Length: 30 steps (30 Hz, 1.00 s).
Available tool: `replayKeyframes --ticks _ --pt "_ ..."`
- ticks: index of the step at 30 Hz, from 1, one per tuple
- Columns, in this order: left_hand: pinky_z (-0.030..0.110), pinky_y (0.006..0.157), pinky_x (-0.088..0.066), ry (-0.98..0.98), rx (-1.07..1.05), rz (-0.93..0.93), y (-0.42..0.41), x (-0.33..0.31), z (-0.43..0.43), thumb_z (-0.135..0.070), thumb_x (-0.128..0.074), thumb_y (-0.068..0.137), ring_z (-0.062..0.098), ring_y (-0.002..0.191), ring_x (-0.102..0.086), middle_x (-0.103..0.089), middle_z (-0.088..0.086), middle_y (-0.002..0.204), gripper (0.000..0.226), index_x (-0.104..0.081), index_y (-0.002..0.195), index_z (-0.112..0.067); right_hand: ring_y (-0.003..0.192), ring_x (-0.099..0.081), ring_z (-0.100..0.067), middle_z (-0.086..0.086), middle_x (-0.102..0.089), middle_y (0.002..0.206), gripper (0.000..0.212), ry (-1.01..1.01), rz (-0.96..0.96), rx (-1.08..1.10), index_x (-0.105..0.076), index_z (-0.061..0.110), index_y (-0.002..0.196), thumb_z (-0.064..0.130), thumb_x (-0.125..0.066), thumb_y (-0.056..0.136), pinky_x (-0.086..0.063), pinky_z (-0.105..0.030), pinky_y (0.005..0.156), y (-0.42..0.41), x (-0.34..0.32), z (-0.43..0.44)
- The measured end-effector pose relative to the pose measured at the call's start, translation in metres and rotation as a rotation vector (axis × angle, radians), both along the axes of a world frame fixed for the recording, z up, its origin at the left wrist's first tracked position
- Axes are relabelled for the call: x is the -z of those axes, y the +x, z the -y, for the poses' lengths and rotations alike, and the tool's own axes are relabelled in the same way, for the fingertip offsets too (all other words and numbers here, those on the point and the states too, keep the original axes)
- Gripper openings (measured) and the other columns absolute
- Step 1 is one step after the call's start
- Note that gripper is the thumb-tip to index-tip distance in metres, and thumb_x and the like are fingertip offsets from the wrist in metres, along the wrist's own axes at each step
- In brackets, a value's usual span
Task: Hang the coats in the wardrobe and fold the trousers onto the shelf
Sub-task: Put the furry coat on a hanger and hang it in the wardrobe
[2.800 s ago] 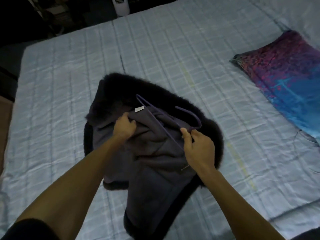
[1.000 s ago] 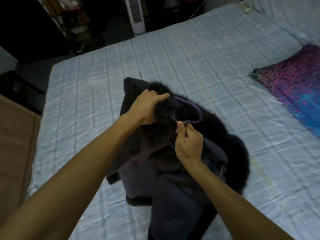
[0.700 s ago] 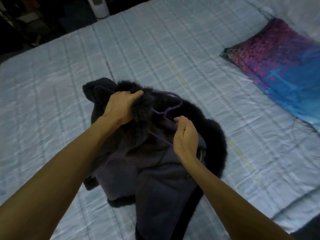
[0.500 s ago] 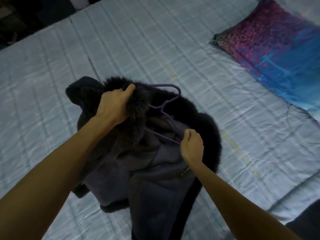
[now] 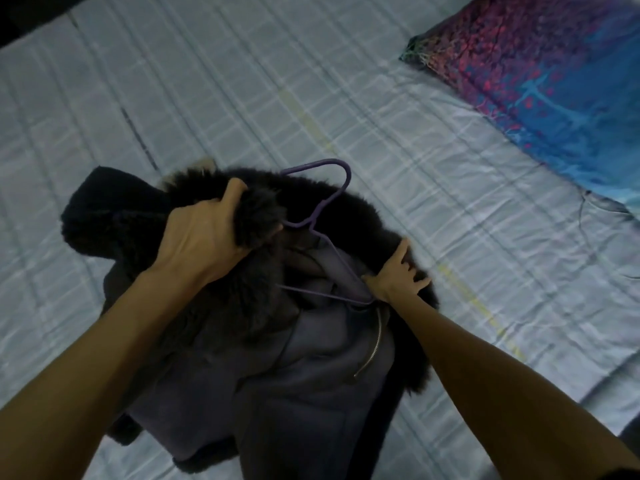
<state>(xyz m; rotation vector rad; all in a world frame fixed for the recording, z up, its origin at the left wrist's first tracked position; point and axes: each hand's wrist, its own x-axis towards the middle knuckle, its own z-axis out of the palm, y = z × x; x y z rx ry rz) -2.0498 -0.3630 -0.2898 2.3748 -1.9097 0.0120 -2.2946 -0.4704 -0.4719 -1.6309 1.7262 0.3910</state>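
Note:
A dark coat with a black fur collar and greyish lining lies bunched on the bed. A purple hanger sits partly inside its neck, hook pointing away from me, its lower bar showing against the lining. My left hand grips the fur collar on the left side. My right hand rests on the fur collar on the right, fingers spread, beside the hanger's right end. A metal zip runs down the lining below that hand.
The bed is covered with a pale blue checked sheet. A pink and blue patterned pillow lies at the upper right. The bed's near edge shows at the lower right.
My right hand has let go of the hanger and moved right onto the fur collar. My left hand keeps its grip on the collar. The camera has tilted down closer to the coat.

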Motion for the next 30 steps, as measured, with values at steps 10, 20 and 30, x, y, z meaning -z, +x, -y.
replayKeyframes --ticks 10,20,30 --pt "0.034 0.056 -0.039 -0.019 -0.133 -0.019 -0.016 -0.05 -0.022 -0.056 -0.046 0.083 0.041 0.068 -0.062 -0.066 0.016 0.075 0.046 -0.061 0.116 -0.027 0.107 -0.054 -0.04 -0.024 -0.056 0.117 0.038 -0.191 0.169 -0.004 -0.056 -0.001 0.111 0.023 -0.056 0.081 -0.048 -0.043 0.089 -0.005 -0.076 0.001" --pt "0.04 0.058 -0.044 -0.139 -0.392 0.013 -0.022 -0.219 -0.094 -0.033 -0.048 0.092 0.039 0.062 -0.056 -0.053 0.013 0.063 0.023 -0.054 0.087 -0.012 0.107 -0.056 -0.04 -0.022 -0.06 0.117 0.044 -0.574 0.59 0.172 -0.051 0.005 0.123 0.007 -0.051 0.08 -0.042 -0.037 0.09 -0.005 -0.308 0.004" --pt "0.039 0.061 -0.041 -0.449 -0.563 0.321 -0.042 -0.378 -0.191 -0.039 -0.046 0.093 0.043 0.078 -0.063 -0.065 0.023 0.089 0.036 -0.05 0.119 -0.016 0.105 -0.057 -0.04 -0.023 -0.063 0.111 0.041 -0.846 0.902 0.241 -0.058 0.007 0.118 0.008 -0.05 0.078 -0.042 -0.04 0.091 -0.029 -0.509 -0.044"
